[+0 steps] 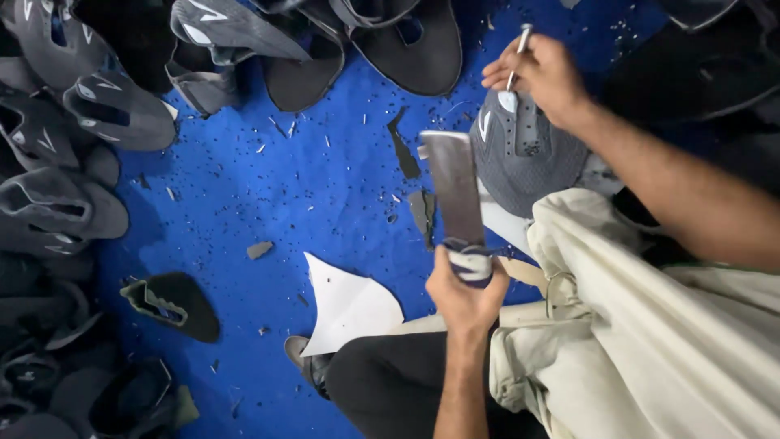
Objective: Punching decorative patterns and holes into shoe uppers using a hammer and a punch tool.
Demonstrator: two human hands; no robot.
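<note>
My left hand (465, 291) grips the wrapped handle of a flat metal tool (453, 185), its broad blade raised upright above my lap. My right hand (539, 75) holds a thin metal punch (517, 54) pressed point-down on the top of a grey shoe upper (520, 154). The upper rests on my knee, beside a cream cloth (650, 325) draped over my leg. The blade stands just left of the upper, apart from the punch.
A blue floor mat (284, 195) is littered with small offcuts. Grey and black shoe uppers are piled along the left (65, 195) and the top (325, 41). A white paper pattern (349, 307) and one dark upper (175, 301) lie near my legs.
</note>
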